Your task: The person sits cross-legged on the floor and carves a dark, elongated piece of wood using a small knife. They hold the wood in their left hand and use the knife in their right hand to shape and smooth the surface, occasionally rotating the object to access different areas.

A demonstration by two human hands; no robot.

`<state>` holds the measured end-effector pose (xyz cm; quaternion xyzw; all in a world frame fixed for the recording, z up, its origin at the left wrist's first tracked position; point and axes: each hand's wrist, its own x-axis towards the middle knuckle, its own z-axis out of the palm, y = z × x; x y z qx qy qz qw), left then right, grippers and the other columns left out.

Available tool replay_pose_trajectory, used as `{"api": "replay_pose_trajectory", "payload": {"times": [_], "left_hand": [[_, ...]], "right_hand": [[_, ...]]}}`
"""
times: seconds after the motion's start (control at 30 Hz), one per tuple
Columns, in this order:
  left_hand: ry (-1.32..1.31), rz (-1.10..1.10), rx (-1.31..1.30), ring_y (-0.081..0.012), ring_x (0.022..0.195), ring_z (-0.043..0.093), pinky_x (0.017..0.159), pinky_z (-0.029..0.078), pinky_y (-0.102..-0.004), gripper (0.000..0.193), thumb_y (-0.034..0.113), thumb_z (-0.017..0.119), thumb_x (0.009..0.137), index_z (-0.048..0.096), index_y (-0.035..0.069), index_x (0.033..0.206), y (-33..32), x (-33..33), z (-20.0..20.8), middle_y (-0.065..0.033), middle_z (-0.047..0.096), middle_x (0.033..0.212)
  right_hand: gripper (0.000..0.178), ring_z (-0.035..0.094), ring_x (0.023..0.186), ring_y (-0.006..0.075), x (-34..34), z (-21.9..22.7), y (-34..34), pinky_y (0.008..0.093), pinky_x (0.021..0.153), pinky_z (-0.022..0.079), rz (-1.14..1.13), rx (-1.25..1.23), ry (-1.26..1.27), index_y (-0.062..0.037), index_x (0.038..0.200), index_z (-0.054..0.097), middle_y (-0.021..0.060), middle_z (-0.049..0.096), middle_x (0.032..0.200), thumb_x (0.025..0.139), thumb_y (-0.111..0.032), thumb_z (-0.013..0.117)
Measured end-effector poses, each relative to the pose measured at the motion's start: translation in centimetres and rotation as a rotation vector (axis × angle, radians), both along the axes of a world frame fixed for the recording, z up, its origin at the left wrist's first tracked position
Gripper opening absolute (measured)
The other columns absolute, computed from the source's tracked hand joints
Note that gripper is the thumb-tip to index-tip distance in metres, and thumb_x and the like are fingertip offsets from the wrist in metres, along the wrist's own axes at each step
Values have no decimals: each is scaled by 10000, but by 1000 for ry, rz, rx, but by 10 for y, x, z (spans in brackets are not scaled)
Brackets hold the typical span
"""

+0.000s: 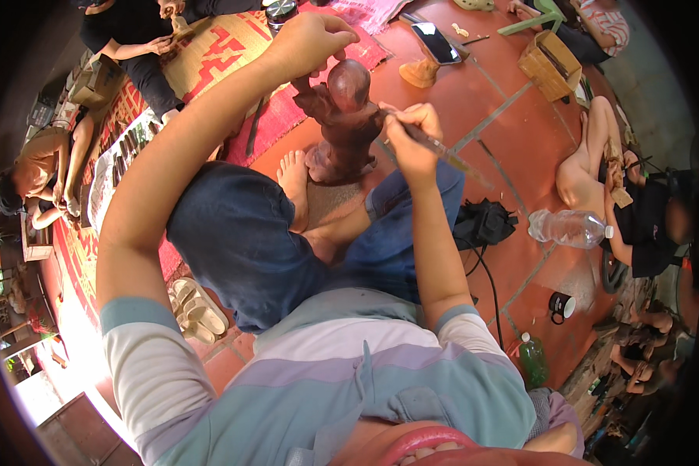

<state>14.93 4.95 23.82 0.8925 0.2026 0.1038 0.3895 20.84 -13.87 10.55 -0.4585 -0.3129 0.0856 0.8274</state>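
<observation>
A dark reddish-brown carved figure [349,128] with a smooth round head stands upright between my bare feet. My left hand [314,46] reaches round to its far upper left, fingers curled down at a raised part of the carving; some fingertips are hidden. In my right hand [413,140] is a slim, long-handled tool [462,167], pinched like a pen. Its near end points down to the right, and the working end meets the figure's right side just below the head. The kind of tip cannot be made out.
Beyond the figure, a phone [436,43] leans on a wooden piece [419,73]. A cardboard box [550,66] stands at the far right. Right of my knee lie a black bundle [485,224], a clear plastic bottle [568,228] and a black mug [561,304]. Other people sit around, several handling small pieces.
</observation>
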Motion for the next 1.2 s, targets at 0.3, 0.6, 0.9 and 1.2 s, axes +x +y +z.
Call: {"api": "replay_pose_trajectory", "payload": {"times": [0.3,0.6,0.9,1.2], "left_hand": [[13,41,-60,-85,481,502,434,437,-257,293,284,602,867,687,75,1055,-4,0,3,-22,649,747],[-7,58,-89,-64,436,465,399,387,-235,271,287,612,887,684,61,1018,-5,-2,2,0,622,713],[-17,-89,-125,-71,710,535,572,463,-225,420,379,559,925,604,77,1213,5,-15,13,-3,611,928],[81,267,138,-88,952,561,776,463,-250,408,268,564,946,548,56,1293,94,-172,41,-45,609,1149]], "right_hand": [[174,619,777,111,-5,3,-2,376,900,514,-23,-42,-90,-23,790,549,65,600,763,751,101,664],[182,671,860,180,17,-14,1,283,735,545,-9,-13,51,-37,875,472,112,648,852,835,49,626],[191,672,915,291,64,-115,-64,370,803,575,-1,-9,645,-44,1001,448,156,636,946,880,19,582],[196,652,976,304,60,-115,-57,386,849,564,11,62,649,-35,1045,455,160,608,1002,896,10,573]]}}
